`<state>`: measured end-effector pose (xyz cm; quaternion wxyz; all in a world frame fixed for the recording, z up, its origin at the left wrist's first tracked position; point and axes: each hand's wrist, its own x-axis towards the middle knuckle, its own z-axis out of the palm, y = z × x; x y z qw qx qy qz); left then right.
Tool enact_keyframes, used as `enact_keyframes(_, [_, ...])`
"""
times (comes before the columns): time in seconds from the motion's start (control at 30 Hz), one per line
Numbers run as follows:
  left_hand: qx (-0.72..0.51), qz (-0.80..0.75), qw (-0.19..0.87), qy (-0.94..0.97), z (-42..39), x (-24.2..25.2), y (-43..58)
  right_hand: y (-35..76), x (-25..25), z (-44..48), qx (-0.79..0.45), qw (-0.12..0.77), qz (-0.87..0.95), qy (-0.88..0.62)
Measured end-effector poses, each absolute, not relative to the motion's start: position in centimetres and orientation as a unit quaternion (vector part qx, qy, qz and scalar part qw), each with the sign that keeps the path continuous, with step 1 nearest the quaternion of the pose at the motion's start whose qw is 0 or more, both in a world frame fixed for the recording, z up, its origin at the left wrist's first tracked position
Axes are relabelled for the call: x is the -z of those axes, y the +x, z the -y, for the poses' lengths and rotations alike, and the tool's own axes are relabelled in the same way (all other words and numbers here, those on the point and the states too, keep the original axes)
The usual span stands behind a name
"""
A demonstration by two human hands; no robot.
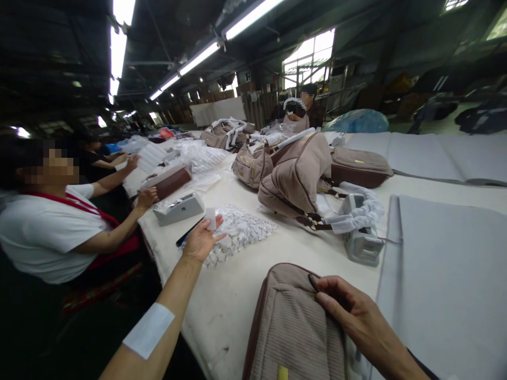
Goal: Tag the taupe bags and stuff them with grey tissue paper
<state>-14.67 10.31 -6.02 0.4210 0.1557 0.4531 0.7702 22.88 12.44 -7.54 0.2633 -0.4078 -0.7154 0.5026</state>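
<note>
Long white worktable (237, 295), factory hall. Left hand (200, 241) pinches a white tag (210, 217) over the tag pile (243, 229) near the left edge. Right hand (352, 316) is closed on the dark pull (312, 283) of the corduroy bag (291, 327) at the near edge. Recommend keeping the bag flat.

A bag-making workshop: identical corduroy bags (298, 177) along a long worktable (253, 274) under fluorescent tube lights (198, 58).

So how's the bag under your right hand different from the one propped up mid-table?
The near corduroy bag lies flat at the table edge; the mid-table bag stands tilted up. The right hand pinches the near bag's zip pull; nobody touches the mid-table bag. The mid-table bag trails a white-wrapped strap; the near bag shows none. Both are beige with brown trim.
</note>
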Motion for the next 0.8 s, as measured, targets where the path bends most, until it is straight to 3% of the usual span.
enact_keyframes(0.13, [-0.759,-0.432,0.450,0.186,-9.1,5.7,-12.0,22.1,4.5,-13.6,-0.437,0.326,0.715,-0.437])
enact_keyframes(0.23, [-0.733,-0.450,0.465,0.210,-8.4,5.2,-9.1,21.5,2.7,-14.4,-0.417,0.325,0.732,-0.430])
enact_keyframes(0.6, [-0.518,-0.555,0.526,0.384,-7.4,2.3,-0.6,22.3,5.6,-13.6,-0.469,0.167,0.767,-0.405])
enact_keyframes(0.8, [-0.400,-0.607,0.421,0.543,-7.1,1.1,0.5,22.0,5.8,-12.1,-0.510,0.260,0.719,-0.395])
